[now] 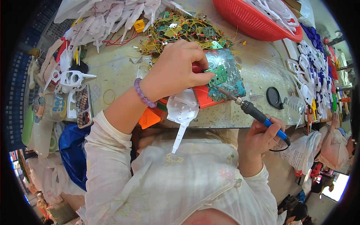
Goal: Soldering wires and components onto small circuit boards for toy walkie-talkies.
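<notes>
My left fingers point(204, 78) pinch the green board point(219, 75), presumably to steady it, while my right fingers point(277, 122) wrap round the soldering iron point(253, 110).

Worn, pale worktable point(258, 69), beige floor point(282, 174), blue lattice panel point(17, 101) at left, bright window-like opening point(336, 187) lower right

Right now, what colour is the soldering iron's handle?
The soldering iron's handle is black and blue, best seen in the head view.
</notes>
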Demonstrator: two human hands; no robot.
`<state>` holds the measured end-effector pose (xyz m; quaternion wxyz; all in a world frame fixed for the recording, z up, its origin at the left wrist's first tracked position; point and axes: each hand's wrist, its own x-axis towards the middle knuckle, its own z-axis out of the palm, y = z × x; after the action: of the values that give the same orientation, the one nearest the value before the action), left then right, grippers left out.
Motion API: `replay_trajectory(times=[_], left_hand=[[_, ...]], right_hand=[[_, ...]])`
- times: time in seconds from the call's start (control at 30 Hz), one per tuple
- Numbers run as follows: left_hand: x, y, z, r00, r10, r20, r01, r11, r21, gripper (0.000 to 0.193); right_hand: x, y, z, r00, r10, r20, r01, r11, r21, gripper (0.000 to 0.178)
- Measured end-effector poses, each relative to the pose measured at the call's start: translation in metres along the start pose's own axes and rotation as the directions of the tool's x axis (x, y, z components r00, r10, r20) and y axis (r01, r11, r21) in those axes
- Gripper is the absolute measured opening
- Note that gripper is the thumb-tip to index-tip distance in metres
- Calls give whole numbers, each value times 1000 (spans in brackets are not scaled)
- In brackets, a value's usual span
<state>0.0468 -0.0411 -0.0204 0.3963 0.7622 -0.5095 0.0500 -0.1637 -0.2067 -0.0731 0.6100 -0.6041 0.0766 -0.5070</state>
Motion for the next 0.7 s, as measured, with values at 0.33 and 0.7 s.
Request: replay_trajectory(times=[0.33, 0.7], left_hand=[[0, 1, 0, 1000, -17, 19, 17, 1000, 4, 21], [0, -1, 0, 1000, -13, 17, 13, 1000, -7, 22]], right_hand=[[-2, 1, 0, 999, -44, 13, 45, 999, -27, 29], [-9, 3, 0, 924, -332, 192, 357, 927, -113, 34]])
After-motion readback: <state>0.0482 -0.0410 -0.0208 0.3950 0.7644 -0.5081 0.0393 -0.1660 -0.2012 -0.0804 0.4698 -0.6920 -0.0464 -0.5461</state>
